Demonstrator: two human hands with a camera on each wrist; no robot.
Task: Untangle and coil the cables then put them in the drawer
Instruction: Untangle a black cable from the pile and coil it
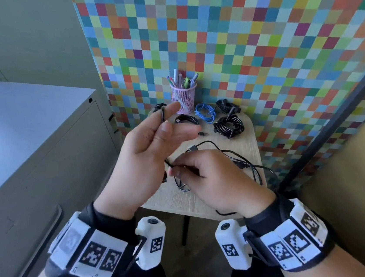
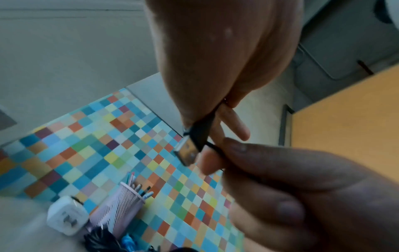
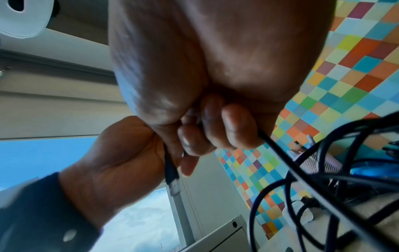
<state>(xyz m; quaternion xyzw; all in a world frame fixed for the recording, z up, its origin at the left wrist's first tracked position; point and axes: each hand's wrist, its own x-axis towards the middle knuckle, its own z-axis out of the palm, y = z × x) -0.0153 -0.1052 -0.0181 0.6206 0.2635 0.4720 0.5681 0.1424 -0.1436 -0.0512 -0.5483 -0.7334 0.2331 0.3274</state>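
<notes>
Above the table (image 1: 249,144), both hands' fingers (image 1: 182,171) pinch the black cable (image 1: 228,153).

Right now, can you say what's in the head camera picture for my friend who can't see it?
Two hands work a thin black cable above a small wooden table: the left hand holds it looped over a finger, and the right hand pinches it lower down. Behind lie coiled black cables, a blue cable and a pink pen cup against a colourful checkered wall.

The left hand (image 1: 146,151) is up, fingers spread, thumb pinching a thin black cable (image 1: 163,117). The right hand (image 1: 211,176) is lower, fingers curled, pinching the same cable.
</notes>
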